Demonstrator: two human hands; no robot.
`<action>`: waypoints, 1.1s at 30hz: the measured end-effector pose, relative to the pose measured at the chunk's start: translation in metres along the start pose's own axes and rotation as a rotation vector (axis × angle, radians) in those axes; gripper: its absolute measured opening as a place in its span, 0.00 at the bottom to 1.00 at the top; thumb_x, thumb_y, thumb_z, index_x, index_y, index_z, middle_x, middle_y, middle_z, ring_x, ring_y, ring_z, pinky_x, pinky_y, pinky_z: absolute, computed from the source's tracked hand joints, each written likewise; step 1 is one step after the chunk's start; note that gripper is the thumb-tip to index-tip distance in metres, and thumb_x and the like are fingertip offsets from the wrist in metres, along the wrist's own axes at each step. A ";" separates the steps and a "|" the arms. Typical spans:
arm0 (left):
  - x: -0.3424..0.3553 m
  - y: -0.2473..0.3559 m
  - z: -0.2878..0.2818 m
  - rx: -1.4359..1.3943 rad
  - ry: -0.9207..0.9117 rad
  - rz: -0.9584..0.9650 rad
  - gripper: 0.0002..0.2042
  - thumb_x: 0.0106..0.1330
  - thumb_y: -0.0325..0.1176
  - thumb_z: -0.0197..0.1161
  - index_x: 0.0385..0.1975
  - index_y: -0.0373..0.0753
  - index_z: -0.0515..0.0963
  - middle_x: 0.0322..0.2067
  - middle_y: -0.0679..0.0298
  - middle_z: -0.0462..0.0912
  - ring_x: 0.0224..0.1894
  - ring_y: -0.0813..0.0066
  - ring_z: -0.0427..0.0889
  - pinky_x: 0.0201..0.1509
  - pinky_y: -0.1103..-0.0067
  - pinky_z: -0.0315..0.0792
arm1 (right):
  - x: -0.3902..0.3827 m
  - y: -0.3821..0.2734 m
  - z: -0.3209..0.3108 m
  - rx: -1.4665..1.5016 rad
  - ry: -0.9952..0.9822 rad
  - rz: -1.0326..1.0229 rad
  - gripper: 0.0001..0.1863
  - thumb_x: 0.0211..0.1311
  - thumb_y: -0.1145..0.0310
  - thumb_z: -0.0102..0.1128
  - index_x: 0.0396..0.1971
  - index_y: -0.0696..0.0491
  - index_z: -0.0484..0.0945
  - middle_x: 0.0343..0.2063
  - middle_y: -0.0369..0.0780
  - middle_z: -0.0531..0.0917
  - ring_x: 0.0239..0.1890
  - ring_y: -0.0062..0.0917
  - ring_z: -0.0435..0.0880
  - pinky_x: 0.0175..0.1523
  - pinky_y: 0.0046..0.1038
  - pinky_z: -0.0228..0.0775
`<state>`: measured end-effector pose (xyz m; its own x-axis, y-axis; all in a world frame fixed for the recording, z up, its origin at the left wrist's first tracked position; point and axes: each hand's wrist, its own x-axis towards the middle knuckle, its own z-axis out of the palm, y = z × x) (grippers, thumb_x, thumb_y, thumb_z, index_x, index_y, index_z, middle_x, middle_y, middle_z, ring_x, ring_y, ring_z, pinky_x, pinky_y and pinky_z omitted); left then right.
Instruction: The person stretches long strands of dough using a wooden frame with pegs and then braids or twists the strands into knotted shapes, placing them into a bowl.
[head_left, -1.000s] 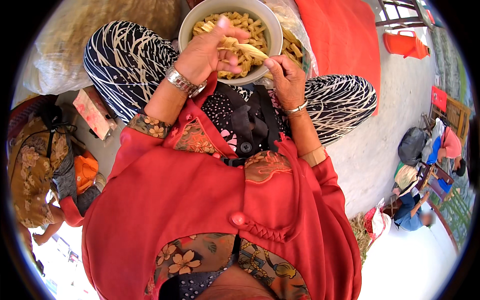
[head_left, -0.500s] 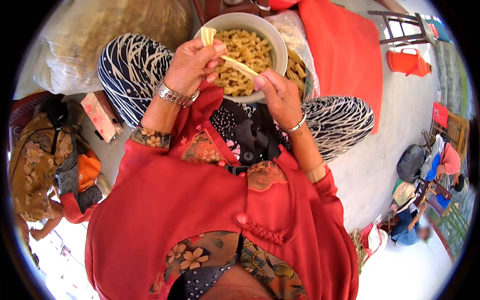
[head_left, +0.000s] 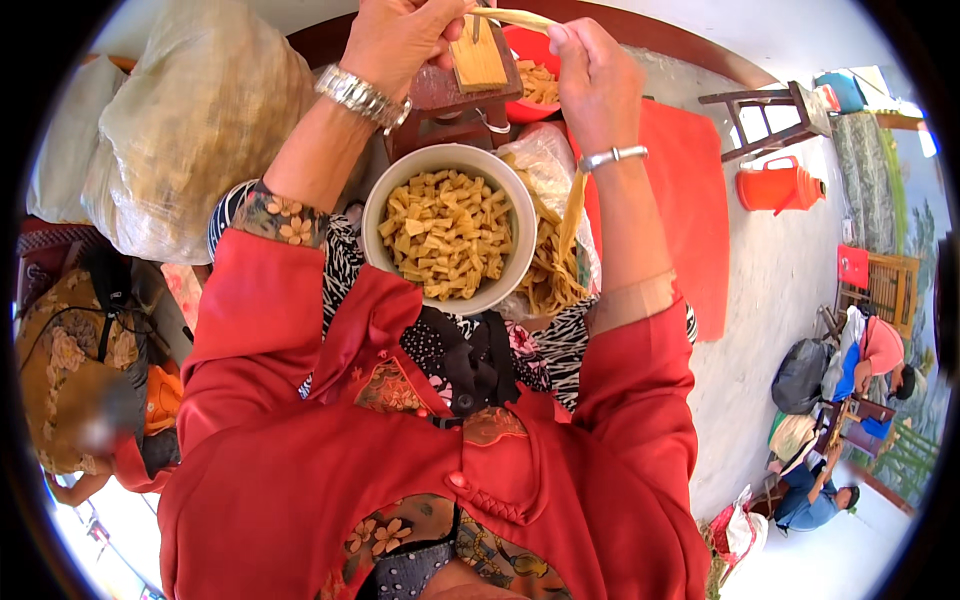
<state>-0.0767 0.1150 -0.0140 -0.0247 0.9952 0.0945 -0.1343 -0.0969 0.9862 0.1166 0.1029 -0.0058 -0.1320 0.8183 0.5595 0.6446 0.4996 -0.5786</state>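
A pale yellow, flattened strip point(head_left: 515, 17) is stretched between my two hands at the top of the view. My left hand point(head_left: 405, 38) pinches its left end, partly cut off by the frame edge. My right hand point(head_left: 600, 75) grips the other end between thumb and fingers. Just below the strip, a wooden block point(head_left: 480, 65) with an upright metal piece rests on a dark red stool point(head_left: 435, 95). Whether strip and metal touch, I cannot tell. Nearer me, a white tub point(head_left: 372, 215) holds many short, knotted-looking yellow pieces point(head_left: 445, 235).
Behind the stool sits a red basin point(head_left: 530, 45) with yellow pieces. Long yellow strips point(head_left: 555, 265) lie in a clear plastic bag right of the tub. A big stuffed sack point(head_left: 200, 130) stands left. An orange-red jug point(head_left: 780, 185) and seated people point(head_left: 815, 495) are farther right.
Both hands have moved away from me, from over the tub to above the stool, still holding the strip. The tub now shows fully, and the stool, block and red basin have come into view.
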 end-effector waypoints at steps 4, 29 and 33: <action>0.034 -0.031 -0.002 0.607 0.212 0.332 0.12 0.56 0.36 0.58 0.24 0.31 0.77 0.17 0.55 0.78 0.20 0.70 0.78 0.26 0.72 0.72 | 0.023 0.046 0.040 -0.250 -0.089 -0.025 0.16 0.63 0.58 0.49 0.22 0.54 0.73 0.16 0.43 0.74 0.20 0.37 0.73 0.26 0.34 0.64; -0.173 -0.095 0.029 -0.136 -0.539 -0.874 0.26 0.68 0.54 0.43 0.38 0.32 0.74 0.24 0.58 0.81 0.15 0.79 0.76 0.20 0.85 0.74 | -0.100 -0.034 -0.052 0.915 -0.397 0.162 0.14 0.68 0.59 0.47 0.31 0.55 0.71 0.17 0.30 0.70 0.19 0.10 0.68 0.24 0.13 0.61; -0.191 -0.076 0.046 -0.490 -0.558 -0.921 0.26 0.70 0.53 0.42 0.41 0.32 0.73 0.26 0.59 0.80 0.21 0.78 0.78 0.28 0.83 0.76 | -0.116 -0.070 -0.038 0.641 -0.339 -0.112 0.08 0.60 0.64 0.51 0.31 0.53 0.74 0.18 0.37 0.74 0.22 0.29 0.75 0.28 0.28 0.66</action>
<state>-0.0159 -0.0672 -0.1011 0.6995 0.5481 -0.4586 -0.2442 0.7864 0.5675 0.1151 -0.0377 -0.0081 -0.4644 0.7434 0.4813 0.0599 0.5686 -0.8204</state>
